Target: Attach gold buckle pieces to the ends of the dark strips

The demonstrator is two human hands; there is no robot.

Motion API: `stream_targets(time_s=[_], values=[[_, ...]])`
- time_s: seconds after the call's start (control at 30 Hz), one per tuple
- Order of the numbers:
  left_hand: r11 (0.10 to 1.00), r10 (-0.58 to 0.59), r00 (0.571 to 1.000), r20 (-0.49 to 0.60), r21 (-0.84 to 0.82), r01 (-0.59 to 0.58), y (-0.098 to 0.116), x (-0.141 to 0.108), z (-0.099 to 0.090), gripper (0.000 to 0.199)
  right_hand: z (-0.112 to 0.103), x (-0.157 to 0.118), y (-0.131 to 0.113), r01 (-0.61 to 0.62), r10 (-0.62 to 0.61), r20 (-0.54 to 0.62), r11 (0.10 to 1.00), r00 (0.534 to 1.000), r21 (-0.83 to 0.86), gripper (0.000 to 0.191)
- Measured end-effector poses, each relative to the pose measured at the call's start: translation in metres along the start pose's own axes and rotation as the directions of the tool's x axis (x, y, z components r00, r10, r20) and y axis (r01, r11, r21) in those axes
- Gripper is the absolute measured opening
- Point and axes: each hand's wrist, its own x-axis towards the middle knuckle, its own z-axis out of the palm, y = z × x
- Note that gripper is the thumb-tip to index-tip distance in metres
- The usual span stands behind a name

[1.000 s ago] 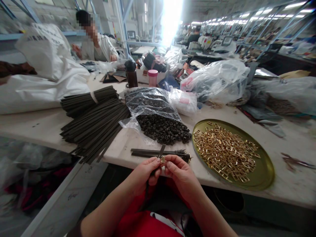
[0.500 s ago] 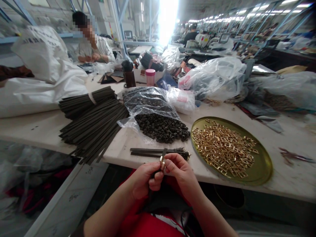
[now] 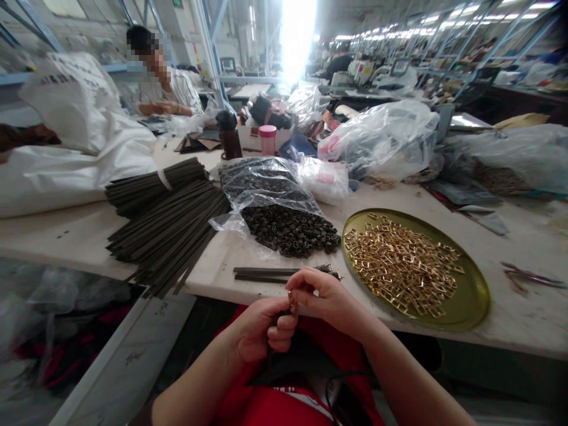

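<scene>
Close to the table's front edge, my left hand (image 3: 260, 328) is closed around a dark strap (image 3: 279, 316), most of which its fingers hide. A small gold buckle (image 3: 291, 298) shows at the strap's end, between both hands. Thumb and fingers of my right hand (image 3: 326, 296) pinch at that buckle from the right, partly covering it. Just beyond the hands lie a few dark straps (image 3: 257, 277) with gold buckles at their right ends. A heap of small black loops (image 3: 295, 234) spills from a clear plastic bag (image 3: 270, 183).
To the right, a round gold tray (image 3: 477, 305) holds many loose gold buckles (image 3: 403, 266). Pliers (image 3: 532, 277) lie beyond it. A large bundle of dark straps (image 3: 173, 225) is at left, near a white sack (image 3: 84, 160). Another person (image 3: 164, 94) sits across the table.
My right hand has turned and moved its fingers over the strap's end. The strap tip that stuck up above the buckle no longer shows. My left hand keeps its grip.
</scene>
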Motion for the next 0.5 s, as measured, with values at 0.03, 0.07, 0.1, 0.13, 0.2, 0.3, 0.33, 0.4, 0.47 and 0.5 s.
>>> stream_targets(time_s=[0.03, 0.07, 0.1, 0.13, 0.2, 0.3, 0.33, 0.4, 0.47, 0.5], values=[[0.999, 0.016, 1.000, -0.019, 0.030, -0.015, 0.000, -0.001, 0.002, 0.018, -0.001, 0.001, 0.000, -0.022, 0.022, -0.022, 1.000, 1.000, 0.008, 0.006], [0.996, 0.051, 0.997, -0.050, 0.075, -0.047, 0.001, -0.001, 0.003, 0.018, -0.001, 0.001, 0.001, -0.044, 0.045, -0.065, 0.999, 0.997, 0.027, 0.007], [0.985, 0.114, 0.989, -0.097, 0.137, -0.100, 0.001, -0.002, 0.005, 0.018, -0.001, 0.002, 0.002, -0.064, 0.072, -0.123, 0.996, 0.990, 0.068, 0.009], [0.963, 0.199, 0.968, -0.152, 0.215, -0.164, 0.002, -0.002, 0.007, 0.018, 0.000, 0.003, 0.004, -0.080, 0.104, -0.185, 0.988, 0.977, 0.135, 0.013], [0.885, 0.381, 0.894, -0.237, 0.373, -0.279, 0.004, -0.002, 0.011, 0.020, 0.004, 0.004, 0.008, -0.095, 0.188, -0.277, 0.943, 0.942, 0.319, 0.021], [0.786, 0.525, 0.815, -0.247, 0.509, -0.352, 0.004, 0.000, 0.012, 0.027, 0.016, 0.004, 0.016, -0.068, 0.296, -0.323, 0.822, 0.899, 0.565, 0.027], [0.763, 0.545, 0.805, -0.234, 0.535, -0.361, 0.004, 0.001, 0.012, 0.030, 0.021, 0.004, 0.019, -0.056, 0.322, -0.320, 0.777, 0.891, 0.627, 0.028], [0.712, 0.591, 0.777, -0.218, 0.594, -0.375, 0.003, 0.002, 0.011, 0.034, 0.030, 0.002, 0.022, -0.040, 0.356, -0.291, 0.691, 0.888, 0.722, 0.028], [0.655, 0.634, 0.744, -0.212, 0.659, -0.370, 0.003, 0.003, 0.009, 0.033, 0.037, -0.001, 0.022, -0.037, 0.373, -0.260, 0.630, 0.891, 0.776, 0.028], [0.631, 0.646, 0.734, -0.209, 0.688, -0.359, 0.003, 0.003, 0.009, 0.031, 0.039, -0.003, 0.022, -0.039, 0.380, -0.248, 0.610, 0.891, 0.792, 0.029]])
